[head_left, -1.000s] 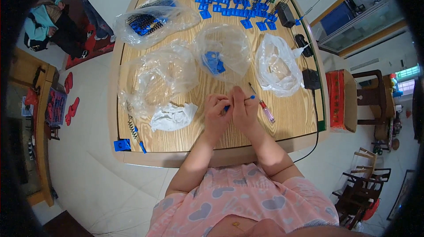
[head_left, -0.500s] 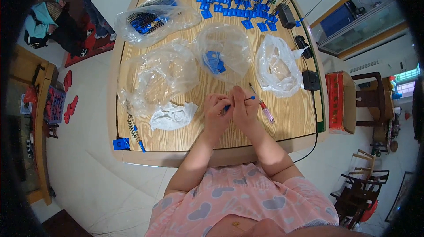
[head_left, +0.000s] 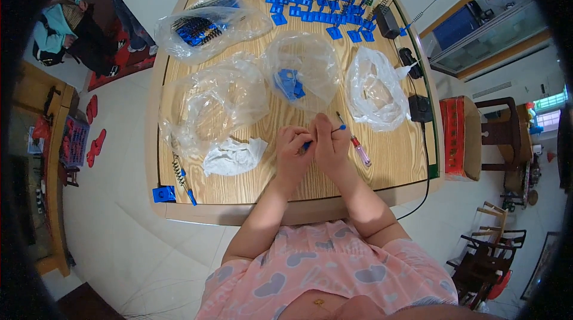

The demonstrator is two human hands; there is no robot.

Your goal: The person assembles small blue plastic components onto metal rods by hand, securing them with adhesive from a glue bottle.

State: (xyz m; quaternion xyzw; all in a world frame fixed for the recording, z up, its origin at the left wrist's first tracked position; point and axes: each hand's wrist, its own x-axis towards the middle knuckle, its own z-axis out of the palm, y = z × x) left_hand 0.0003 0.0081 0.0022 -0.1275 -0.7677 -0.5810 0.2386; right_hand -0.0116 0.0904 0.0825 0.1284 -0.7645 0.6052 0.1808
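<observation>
Blue plastic part (head_left: 309,143), small and partly hidden, sits pinched between both hands above the near edge of the wooden tabletop (head_left: 382,168), near its middle. Left of it a crumpled white bag (head_left: 233,156) lies just beside the left hand (head_left: 292,152), whose fingers are curled closed on the part; the right hand (head_left: 332,144) touches the left, gripping the same part, with a thin blue-tipped rod (head_left: 338,130) projecting past it. A pink-handled screwdriver (head_left: 357,146) lies just right of that hand.
</observation>
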